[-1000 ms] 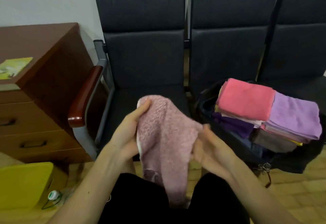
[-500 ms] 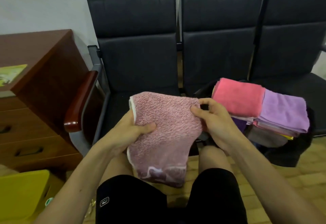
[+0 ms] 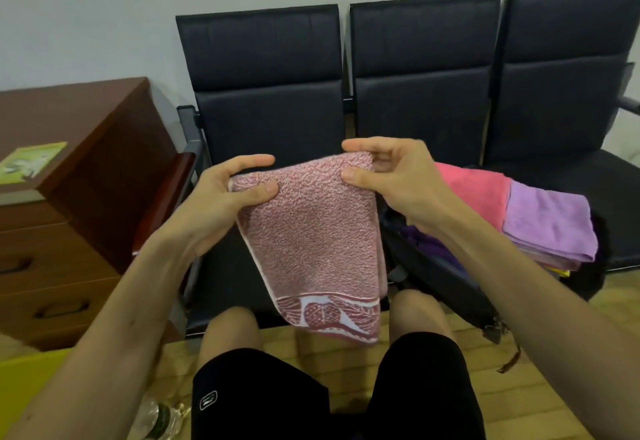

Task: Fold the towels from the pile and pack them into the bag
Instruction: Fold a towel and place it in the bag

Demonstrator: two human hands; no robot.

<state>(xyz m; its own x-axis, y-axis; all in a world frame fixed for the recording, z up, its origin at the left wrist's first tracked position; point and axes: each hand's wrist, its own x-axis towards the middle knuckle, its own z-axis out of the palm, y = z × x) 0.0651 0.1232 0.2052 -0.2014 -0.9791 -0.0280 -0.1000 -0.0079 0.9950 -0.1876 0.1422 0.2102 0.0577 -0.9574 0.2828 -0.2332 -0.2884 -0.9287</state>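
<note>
Both hands pinch pink towel [image 3: 313,235] by top corners: left hand [image 3: 221,197] thumb-over, right hand [image 3: 391,176] likewise, spare fingers spread. Towel hangs lengthwise, patterned border lowest.

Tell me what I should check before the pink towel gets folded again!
1. Left hand grips the pink towel at its top left corner: ok.
2. Right hand pinches the top right corner: ok.
3. Towel hangs spread out, not bunched, patterned border at the bottom: ok.
4. Towel hangs off the floor, in front of the knees: ok.
5. Bag is open beside the right arm: ok.
6. Room left in the bag: cannot tell, since the folded towels already rise above its rim.
</note>
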